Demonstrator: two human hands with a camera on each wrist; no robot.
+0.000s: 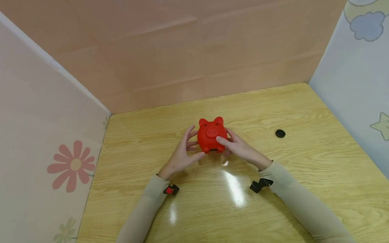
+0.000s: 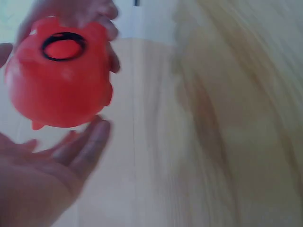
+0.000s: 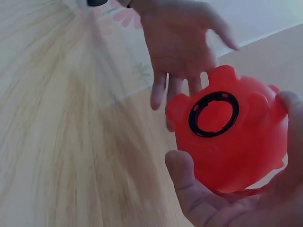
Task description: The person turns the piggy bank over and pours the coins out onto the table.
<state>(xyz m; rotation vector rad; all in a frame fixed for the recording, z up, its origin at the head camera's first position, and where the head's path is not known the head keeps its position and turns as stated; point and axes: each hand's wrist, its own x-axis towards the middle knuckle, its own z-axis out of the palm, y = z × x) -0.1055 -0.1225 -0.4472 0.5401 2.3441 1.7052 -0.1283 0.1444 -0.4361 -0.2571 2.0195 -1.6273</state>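
A red piggy bank [image 1: 206, 140] is held up over the wooden table with its snout facing me. My right hand [image 1: 240, 147] grips it from the right, thumb across the front below the snout and the other fingers behind. On the other side, my left hand [image 1: 180, 156] has its fingers spread and nearly straight, close along the bank's left side. In the right wrist view the bank's underside shows a round opening rimmed by a black ring [image 3: 193, 122], with no plug in it. That view also shows the left palm turned toward the bank.
A round black cap [image 1: 280, 133] lies on the table [image 1: 146, 135] to the right. Behind stands a pinkish-brown panel [image 1: 194, 60]. A flower-printed wall [image 1: 36, 118] closes the left side, and a pale wall [image 1: 358, 77] with cloud and star prints the right.
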